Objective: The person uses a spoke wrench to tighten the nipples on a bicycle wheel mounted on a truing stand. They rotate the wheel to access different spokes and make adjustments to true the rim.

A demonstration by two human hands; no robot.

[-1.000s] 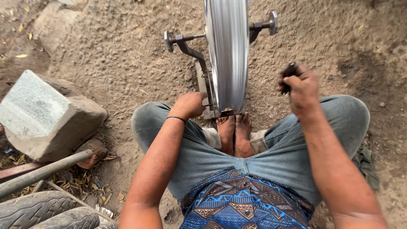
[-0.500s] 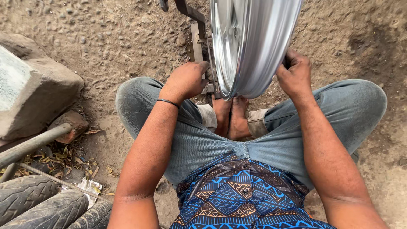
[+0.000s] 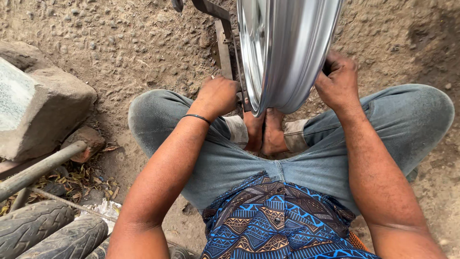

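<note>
I see the shiny wheel rim (image 3: pixel 287 52) upright between my knees, left hand (image 3: pixel 218 96) clamped on its stand (image 3: pixel 223 48), right hand (image 3: pixel 338 79) gripping its edge. If either slips, it could pinch my bare feet (image 3: pixel 263 132) underneath.

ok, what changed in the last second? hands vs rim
The right hand, raised clear of the shiny wheel rim a second ago with something dark in its grip, has come down onto the rim's right edge. The left hand moved in a little against the rim's left side by the metal stand. The view moved closer. Unchanged: crossed legs, bare feet under the rim, stone block on the left.
</note>
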